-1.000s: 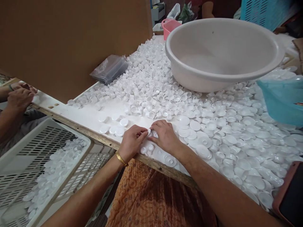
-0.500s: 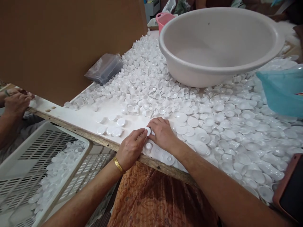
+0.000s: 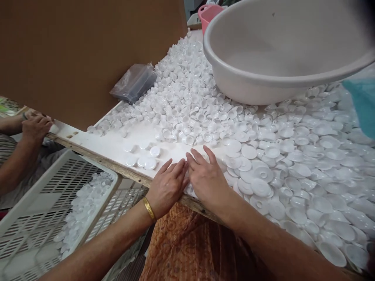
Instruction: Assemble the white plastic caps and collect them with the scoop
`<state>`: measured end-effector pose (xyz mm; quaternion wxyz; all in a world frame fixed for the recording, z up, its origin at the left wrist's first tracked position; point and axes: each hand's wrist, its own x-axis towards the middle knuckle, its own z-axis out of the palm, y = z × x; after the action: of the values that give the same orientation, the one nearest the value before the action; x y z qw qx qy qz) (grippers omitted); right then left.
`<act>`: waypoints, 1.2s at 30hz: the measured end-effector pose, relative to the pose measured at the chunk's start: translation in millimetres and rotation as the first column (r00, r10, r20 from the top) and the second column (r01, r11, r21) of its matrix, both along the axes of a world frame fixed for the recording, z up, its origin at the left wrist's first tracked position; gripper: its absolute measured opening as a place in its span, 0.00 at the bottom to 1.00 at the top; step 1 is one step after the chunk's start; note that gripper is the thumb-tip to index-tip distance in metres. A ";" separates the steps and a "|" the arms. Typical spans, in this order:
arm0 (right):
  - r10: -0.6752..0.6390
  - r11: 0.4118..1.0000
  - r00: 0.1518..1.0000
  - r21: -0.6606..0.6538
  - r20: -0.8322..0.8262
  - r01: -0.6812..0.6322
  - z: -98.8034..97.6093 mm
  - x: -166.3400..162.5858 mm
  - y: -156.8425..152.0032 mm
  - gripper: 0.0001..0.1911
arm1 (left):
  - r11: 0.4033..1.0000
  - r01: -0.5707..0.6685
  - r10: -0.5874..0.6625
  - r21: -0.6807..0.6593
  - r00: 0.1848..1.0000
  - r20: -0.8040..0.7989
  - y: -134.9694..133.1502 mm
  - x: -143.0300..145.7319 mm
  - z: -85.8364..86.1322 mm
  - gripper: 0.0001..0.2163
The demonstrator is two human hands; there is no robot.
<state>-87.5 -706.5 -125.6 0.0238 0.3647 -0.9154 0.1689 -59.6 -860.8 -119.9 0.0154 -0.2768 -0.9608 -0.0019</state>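
My left hand, with a gold bracelet at its wrist, rests near the table's front edge. Its fingers are stretched out and somewhat apart. My right hand is beside it, fingertips close to the left ones and fingers spread, palm down. No piece shows in either hand; whatever lies beneath the palms is hidden. Left of my hands, several small white round pieces stand in a loose group on the table. Flat white saucers lie overlapping just right of my right hand.
A heap of tiny white cups spreads behind, below a large pale basin. A cardboard panel, a plastic-wrapped packet and a pink container border it. White crates stand at lower left, near another person's hands.
The white round piece pinched between my fingers earlier no longer shows. My right fingers have lifted and spread, and my left fingers have straightened. The view has shifted, moving the scene slightly right.
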 end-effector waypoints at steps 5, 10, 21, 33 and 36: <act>0.007 0.999 0.998 0.048 0.057 -0.010 0.1 4.8 -4.9 0.18 | 1.000 -0.020 0.021 -0.012 0.998 0.058 -0.6 0.3 3.7 0.19; 0.007 1.000 0.998 0.021 0.067 -0.008 -5.3 -2.3 -5.4 0.20 | 0.995 -0.096 0.094 0.032 0.994 0.049 0.3 -0.9 -0.9 0.20; -0.235 0.922 0.931 -0.237 0.280 0.305 16.2 -30.3 38.2 0.17 | 0.947 -0.287 0.307 0.142 0.940 -0.147 0.4 16.0 14.9 0.14; -0.115 0.984 0.925 -0.083 0.363 0.155 0.9 -29.6 37.1 0.20 | 0.893 -0.319 0.186 0.317 0.904 0.385 57.3 24.0 11.6 0.07; -0.097 0.985 0.925 -0.101 0.367 0.143 -7.3 -31.3 34.2 0.14 | 0.810 -0.354 0.126 0.468 0.884 0.451 48.4 24.2 11.0 0.07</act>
<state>-118.8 -672.3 -132.9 -0.1115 0.2685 -0.9122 0.2888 -35.4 -812.4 -108.9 -0.1038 -0.1284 -0.9311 -0.3252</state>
